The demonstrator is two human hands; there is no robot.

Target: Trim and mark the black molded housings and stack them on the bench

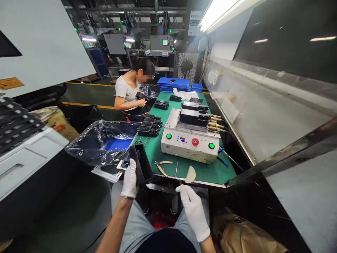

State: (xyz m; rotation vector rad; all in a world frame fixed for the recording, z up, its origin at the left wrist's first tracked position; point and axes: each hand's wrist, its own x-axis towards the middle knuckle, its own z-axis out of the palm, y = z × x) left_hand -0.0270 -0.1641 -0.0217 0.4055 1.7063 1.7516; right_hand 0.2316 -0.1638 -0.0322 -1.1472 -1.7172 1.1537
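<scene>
While held just above the near left corner of a green work mat [168,151], long axis slanting from far left down to near right, open cavity turned upward: a black hollow housing [141,162]. In the head view, a white-gloved left hand [129,179] at the housing's lower left side, fingers pressed together and clasping that edge, not spread. Across from it, a white-gloved right hand [193,211], fingers pressed together, tips angled up and left toward a thin dark stem below a tan half-moon blade [190,174]; whether they pinch that stem, impossible to tell. Just beyond, on the mat, tan-handled pliers [160,167] and a thin metal pick [176,168]. Farther off, rows of black parts [149,124] beside a white control unit [189,137]. Left of the housing, a plastic-lined blue bin [102,142]. Past the mat, a co-worker [129,89] with a black part in both hands.
</scene>
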